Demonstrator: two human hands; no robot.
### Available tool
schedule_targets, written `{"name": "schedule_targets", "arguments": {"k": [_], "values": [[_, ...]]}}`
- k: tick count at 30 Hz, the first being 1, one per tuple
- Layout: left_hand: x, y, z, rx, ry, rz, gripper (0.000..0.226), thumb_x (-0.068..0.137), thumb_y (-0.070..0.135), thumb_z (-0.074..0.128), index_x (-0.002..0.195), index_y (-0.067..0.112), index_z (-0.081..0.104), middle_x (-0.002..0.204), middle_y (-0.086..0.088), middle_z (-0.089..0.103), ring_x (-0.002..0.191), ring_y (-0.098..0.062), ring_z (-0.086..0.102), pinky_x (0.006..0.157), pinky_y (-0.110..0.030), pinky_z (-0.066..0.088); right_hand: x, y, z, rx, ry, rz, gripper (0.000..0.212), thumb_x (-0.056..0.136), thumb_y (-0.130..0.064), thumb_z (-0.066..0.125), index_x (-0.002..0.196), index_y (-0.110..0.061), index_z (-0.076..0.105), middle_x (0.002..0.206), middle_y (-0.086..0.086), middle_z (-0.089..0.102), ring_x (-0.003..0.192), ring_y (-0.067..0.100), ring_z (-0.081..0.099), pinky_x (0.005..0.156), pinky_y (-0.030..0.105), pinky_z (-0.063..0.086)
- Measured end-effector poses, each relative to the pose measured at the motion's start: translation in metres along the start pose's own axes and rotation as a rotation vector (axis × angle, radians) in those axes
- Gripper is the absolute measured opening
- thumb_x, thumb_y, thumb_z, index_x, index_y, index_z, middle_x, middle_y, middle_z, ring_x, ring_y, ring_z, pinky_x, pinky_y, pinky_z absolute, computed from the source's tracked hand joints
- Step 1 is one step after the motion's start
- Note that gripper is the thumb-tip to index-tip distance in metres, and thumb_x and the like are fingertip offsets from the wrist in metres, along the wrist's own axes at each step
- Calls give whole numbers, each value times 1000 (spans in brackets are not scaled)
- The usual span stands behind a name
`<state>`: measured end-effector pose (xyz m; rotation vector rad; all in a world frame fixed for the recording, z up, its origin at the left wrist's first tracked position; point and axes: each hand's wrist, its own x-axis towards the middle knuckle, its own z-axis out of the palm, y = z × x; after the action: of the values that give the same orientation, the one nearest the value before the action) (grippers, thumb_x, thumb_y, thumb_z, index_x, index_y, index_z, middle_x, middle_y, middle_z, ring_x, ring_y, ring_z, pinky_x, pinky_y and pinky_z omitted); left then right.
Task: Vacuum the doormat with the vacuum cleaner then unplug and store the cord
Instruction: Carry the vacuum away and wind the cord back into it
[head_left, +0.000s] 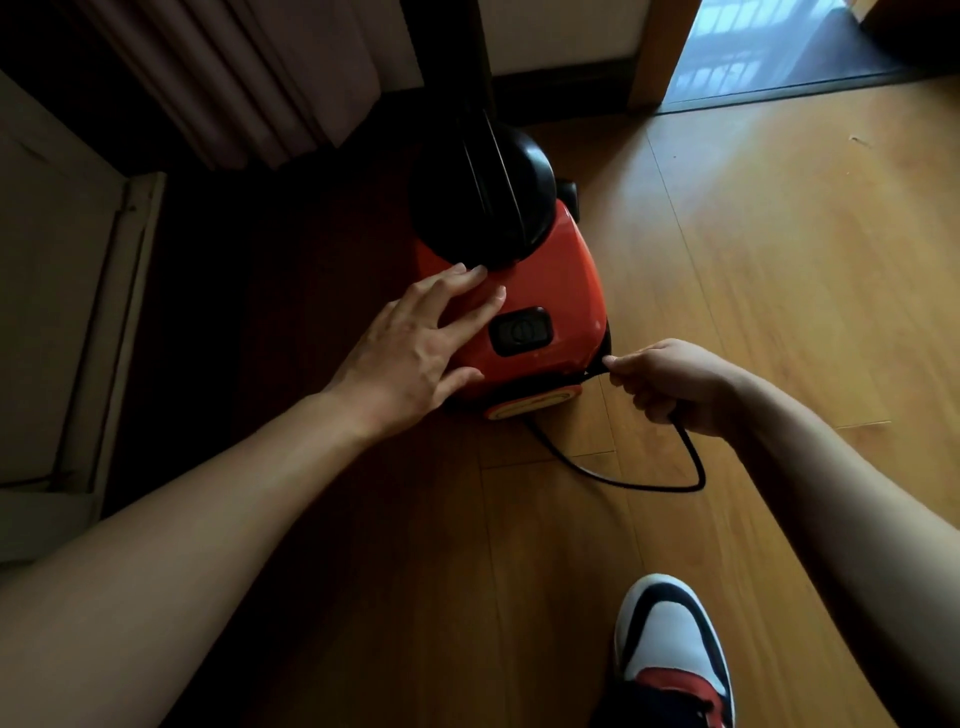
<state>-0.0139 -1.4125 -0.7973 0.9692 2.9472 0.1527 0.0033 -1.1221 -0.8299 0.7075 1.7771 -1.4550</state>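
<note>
A red and black vacuum cleaner (540, 291) stands on the wooden floor, with a black switch panel (520, 331) on its top. My left hand (410, 343) lies flat on the red body, fingers spread, left of the switch. My right hand (670, 384) is closed on the black cord (623, 480) right at the rear corner of the body. Below that hand the cord hangs in a loop that runs along the floor back under the vacuum. No doormat or wall plug is visible.
Dark curtains (249, 78) and a pale cabinet (57, 312) fill the left side. A doorway (769, 47) opens at the top right. One shoe (670, 654) stands on the floor at the bottom right.
</note>
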Motion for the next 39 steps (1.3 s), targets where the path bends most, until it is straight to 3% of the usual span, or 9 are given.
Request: {"name": "schedule_targets", "arguments": {"k": [7,16,21,23,25,29,34,37,39], "values": [[-1,3,-2,8,5,-2,82,85,42,67,154,24,27,160,-6,20,147,-23,18,112,-43,30,-26,-12,3,-270,-17,13,34,105,-28,54,78,-9,60,54,-3,39,43,8,28,35,19,22],[0,7,-2,25,9,-13,82,85,42,67,154,24,27,159,-7,22,146,-24,20,112,-45,33,-59,-26,33,36,-103,-53,24,109,-23,43,98,-8,59,53,-6,37,42,6,28,34,18,22],[0,8,-2,18,18,-24,83,84,40,70,153,24,29,158,-6,23,145,-24,21,111,-47,35,-96,-17,94,4,-103,-153,18,110,-23,41,103,-14,55,64,0,49,48,10,43,42,25,33],[0,7,-1,0,29,-25,82,83,39,72,153,24,31,157,-6,25,145,-24,23,109,-47,37,-109,-8,123,82,-138,-180,20,110,-28,40,110,-18,57,67,-1,53,50,8,47,46,25,37],[1,8,-2,-5,27,-25,82,83,38,72,153,24,31,157,-6,25,145,-24,23,108,-46,38,-113,2,150,198,-139,-262,29,110,-31,36,104,-15,59,64,-5,52,48,5,46,46,24,36],[1,9,-4,12,6,-28,83,85,38,71,154,25,28,159,-6,22,146,-23,19,110,-46,34,-86,21,182,211,-101,-370,36,111,-34,34,95,-12,59,64,-6,50,50,2,45,48,21,35],[0,8,-4,25,6,-20,83,85,41,70,154,24,28,159,-6,22,146,-23,20,110,-45,35,-35,45,194,120,-154,-247,33,110,-34,37,97,-18,63,77,-5,59,59,5,53,55,23,42],[-1,7,-3,22,11,-23,83,84,42,70,154,24,28,159,-6,22,146,-23,19,111,-44,34,-6,49,189,72,-147,-238,36,110,-36,38,96,-16,64,72,-2,58,53,8,50,52,27,39],[-1,6,-2,14,21,-21,83,83,42,71,153,24,30,159,-6,23,146,-23,20,110,-44,34,6,54,183,41,-149,-224,41,110,-38,38,92,-12,64,64,-4,56,46,5,46,47,23,36]]}}
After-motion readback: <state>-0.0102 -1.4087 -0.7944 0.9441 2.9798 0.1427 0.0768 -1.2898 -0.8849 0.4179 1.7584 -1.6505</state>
